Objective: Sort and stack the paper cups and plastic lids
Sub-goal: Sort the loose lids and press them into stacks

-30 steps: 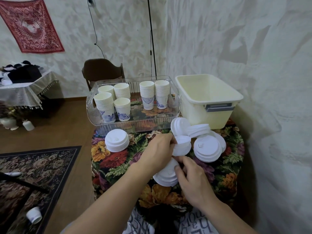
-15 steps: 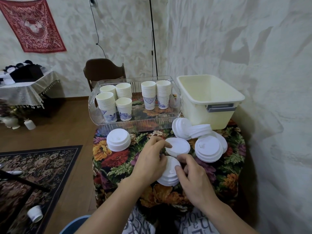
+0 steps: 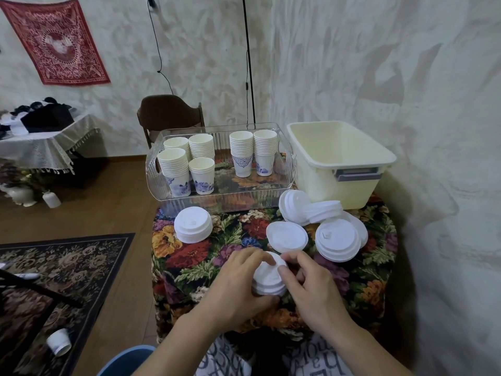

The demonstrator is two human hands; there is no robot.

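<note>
- The step in hand looks like lid stacking: both hands are together round a short lid stack (image 3: 268, 278) at the near middle of the flowered table (image 3: 189, 256).
- The left hand (image 3: 238, 283) curls round the stack's left side, fingertips on the top lid's rim and thumb under its near edge.
- The right hand (image 3: 311, 286) closes in from the right, with fingertips pinching the top lid's right edge; the two hands nearly touch over the stack.
- A single upturned lid (image 3: 286, 236) lies just beyond the hands, beside a right stack (image 3: 337, 241) of lids.
- More loose lids (image 3: 306, 210) lean in a heap behind those, against the cream bin (image 3: 339, 164), which looks empty.
- A tidy left stack (image 3: 193, 224) of lids stands apart on the table's left.
- The cups (image 3: 206, 164) already stand nested in six columns inside the clear tray (image 3: 222, 196), so that half of the job seems largely done.
- One stray cup (image 3: 58, 341) lies on the rug, well apart from the table.
- Next, the top lid probably needs seating square on the held stack, pressed evenly so that it nests and does not tilt.
- After that, the single lid and the leaning heap call for gathering, each turned the same way up before joining.
</note>
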